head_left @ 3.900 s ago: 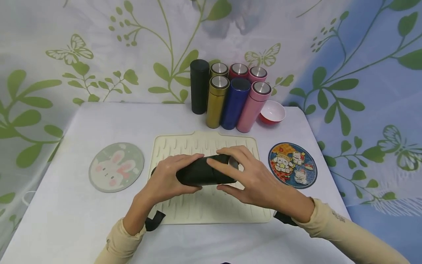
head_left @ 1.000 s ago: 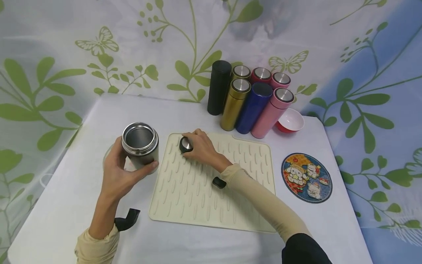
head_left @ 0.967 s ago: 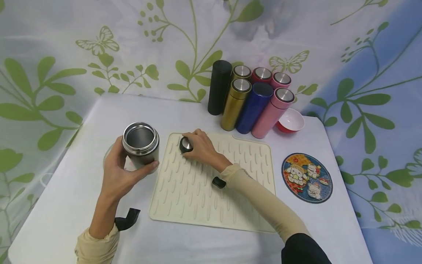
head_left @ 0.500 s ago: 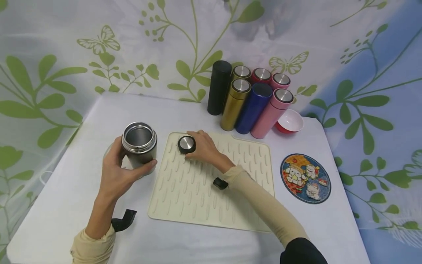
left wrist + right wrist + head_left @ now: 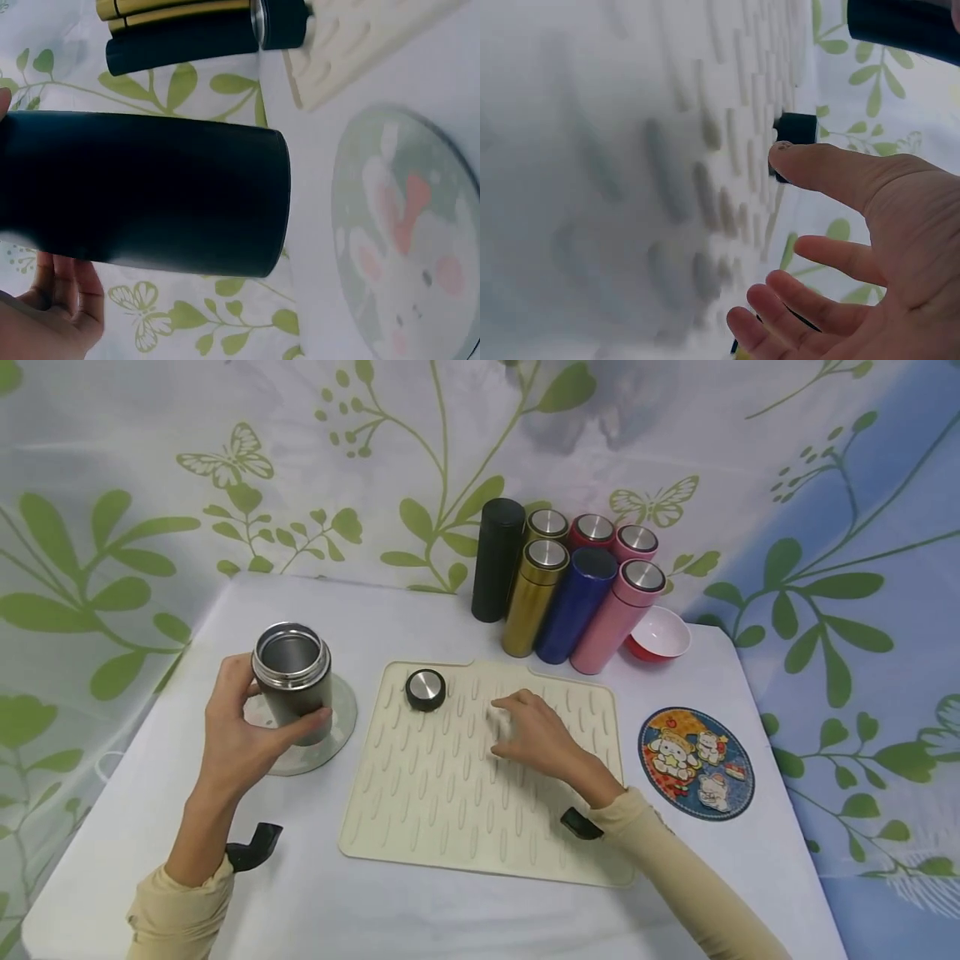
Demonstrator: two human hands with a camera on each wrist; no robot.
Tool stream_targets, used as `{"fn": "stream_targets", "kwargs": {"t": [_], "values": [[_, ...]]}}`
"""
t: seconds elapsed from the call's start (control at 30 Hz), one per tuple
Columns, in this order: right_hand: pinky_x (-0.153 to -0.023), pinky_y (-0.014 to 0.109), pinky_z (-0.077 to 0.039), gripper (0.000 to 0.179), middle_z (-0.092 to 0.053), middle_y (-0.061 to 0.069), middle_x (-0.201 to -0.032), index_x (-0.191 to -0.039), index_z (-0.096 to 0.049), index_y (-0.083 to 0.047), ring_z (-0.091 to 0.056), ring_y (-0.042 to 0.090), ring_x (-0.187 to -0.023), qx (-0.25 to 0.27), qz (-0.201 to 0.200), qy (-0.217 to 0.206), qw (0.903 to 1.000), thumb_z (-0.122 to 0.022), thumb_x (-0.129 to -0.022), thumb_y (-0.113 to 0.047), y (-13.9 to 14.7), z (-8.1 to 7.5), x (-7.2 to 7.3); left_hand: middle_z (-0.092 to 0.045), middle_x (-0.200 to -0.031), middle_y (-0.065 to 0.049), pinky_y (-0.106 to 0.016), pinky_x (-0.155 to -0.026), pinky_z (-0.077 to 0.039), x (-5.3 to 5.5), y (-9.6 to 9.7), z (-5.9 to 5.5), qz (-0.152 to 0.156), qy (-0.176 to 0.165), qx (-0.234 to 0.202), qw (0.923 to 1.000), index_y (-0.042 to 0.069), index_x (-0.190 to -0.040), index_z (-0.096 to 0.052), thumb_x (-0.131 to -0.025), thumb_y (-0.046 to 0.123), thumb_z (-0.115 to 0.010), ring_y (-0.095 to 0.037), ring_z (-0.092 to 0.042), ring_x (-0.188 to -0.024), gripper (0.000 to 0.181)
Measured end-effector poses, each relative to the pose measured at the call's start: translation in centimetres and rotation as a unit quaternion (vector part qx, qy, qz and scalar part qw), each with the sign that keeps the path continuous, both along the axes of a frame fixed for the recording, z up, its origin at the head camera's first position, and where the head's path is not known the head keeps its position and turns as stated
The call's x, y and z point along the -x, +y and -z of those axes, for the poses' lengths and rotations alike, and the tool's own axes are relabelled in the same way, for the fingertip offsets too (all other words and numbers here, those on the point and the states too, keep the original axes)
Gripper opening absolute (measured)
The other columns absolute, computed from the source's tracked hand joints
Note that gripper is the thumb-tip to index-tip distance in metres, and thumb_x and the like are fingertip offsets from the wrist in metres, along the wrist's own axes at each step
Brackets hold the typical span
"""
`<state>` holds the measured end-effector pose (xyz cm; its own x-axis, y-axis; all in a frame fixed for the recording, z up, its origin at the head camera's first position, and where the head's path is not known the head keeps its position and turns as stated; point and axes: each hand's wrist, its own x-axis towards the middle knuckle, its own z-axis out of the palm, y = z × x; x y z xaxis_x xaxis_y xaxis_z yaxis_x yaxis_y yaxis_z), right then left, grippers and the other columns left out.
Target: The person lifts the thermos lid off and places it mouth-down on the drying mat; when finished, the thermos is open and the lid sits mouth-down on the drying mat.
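My left hand [image 5: 243, 718] grips a black thermos bottle [image 5: 296, 702] with its lid off; its steel mouth faces up. In the left wrist view the black bottle [image 5: 150, 191] hangs above the round bunny coaster [image 5: 420, 277], with a gap between them. On the far left of the cream ridged mat [image 5: 450, 835] stands its black lid [image 5: 425, 690] with a steel top. Over the mat's middle my right hand [image 5: 543, 739] holds nothing, its fingers loosely bent. In the right wrist view that right hand [image 5: 885, 247] shows spread fingers, apart from the lid [image 5: 799, 129].
Several upright thermos bottles stand together at the back, among them a black one [image 5: 498, 560], a gold one [image 5: 532, 602], a blue one [image 5: 573, 610] and a pink one [image 5: 615, 618]. Beside them sits a red-and-white bowl [image 5: 660, 635]. A colourful round coaster [image 5: 696, 764] lies right of the mat.
The black bottle was gripped by both hands, then opened. My right hand has let go of the lid on the mat and drawn back right. My left hand has carried the bottle slightly left.
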<state>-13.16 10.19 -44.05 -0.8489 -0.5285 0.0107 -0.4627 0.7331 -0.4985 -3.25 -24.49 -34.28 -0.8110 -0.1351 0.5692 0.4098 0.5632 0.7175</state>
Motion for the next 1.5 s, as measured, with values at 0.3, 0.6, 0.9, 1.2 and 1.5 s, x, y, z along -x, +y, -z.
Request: {"fn": "stream_targets", "kwargs": {"t": [0.3,0.6,0.9,1.2,1.5], "values": [[-0.086,0.045,-0.049,0.063,-0.059,0.01,-0.115,-0.128,-0.065,-0.004,-0.056,0.029,-0.103,-0.007,0.015,0.074,0.9971,-0.089,-0.074,-0.027,5.0,-0.6,-3.5,-0.053,-0.113,0.019,-0.021,-0.072,-0.04,4.8,-4.1,2.8,-0.043,0.003,0.012,0.999,0.007,-0.129,-0.064,-0.061,0.001,-0.091,-0.005,-0.045,-0.105,0.074],[-0.082,0.043,-0.048,0.068,-0.059,0.009,-0.114,-0.126,-0.065,-0.003,-0.055,0.027,-0.101,-0.021,0.042,0.067,0.9967,-0.092,-0.069,-0.028,7.6,0.4,-5.5,-0.052,-0.116,0.018,-0.02,-0.073,-0.041,9.2,-5.9,2.5,-0.112,-0.024,-0.029,0.993,0.015,-0.135,-0.06,-0.07,0.008,-0.089,-0.003,-0.052,-0.101,0.072],[-0.081,0.044,-0.046,0.066,-0.059,0.01,-0.113,-0.123,-0.067,-0.005,-0.053,0.028,-0.099,-0.04,0.052,0.047,0.9967,-0.094,-0.067,-0.03,8.2,1.5,-6.5,-0.059,-0.126,0.005,-0.022,-0.078,-0.042,13.5,-7.4,1.7,-0.148,-0.082,-0.067,0.9832,0.019,-0.138,-0.056,-0.076,0.02,-0.086,-0.007,-0.053,-0.106,0.069],[-0.08,0.042,-0.048,0.052,-0.058,0.009,-0.113,-0.117,-0.07,-0.007,-0.051,0.027,-0.099,-0.052,0.04,0.069,0.9954,-0.09,-0.073,-0.024,8.2,2.3,-6.9,-0.054,-0.123,0.01,-0.021,-0.077,-0.039,17.1,-10.2,2.0,-0.202,-0.081,-0.057,0.9743,0.018,-0.138,-0.055,-0.077,0.025,-0.084,-0.001,-0.048,-0.101,0.068],[-0.078,0.041,-0.049,0.053,-0.058,0.009,-0.113,-0.115,-0.071,-0.009,-0.051,0.027,-0.1,-0.06,0.057,0.069,0.9942,-0.093,-0.068,-0.024,8.1,2.4,-7.7,-0.045,-0.142,-0.007,-0.032,-0.106,-0.034,19.9,-12.6,2.6,-0.218,-0.151,-0.015,0.9639,0.019,-0.147,-0.046,-0.082,0.031,-0.081,-0.021,-0.046,-0.125,0.075]]}}
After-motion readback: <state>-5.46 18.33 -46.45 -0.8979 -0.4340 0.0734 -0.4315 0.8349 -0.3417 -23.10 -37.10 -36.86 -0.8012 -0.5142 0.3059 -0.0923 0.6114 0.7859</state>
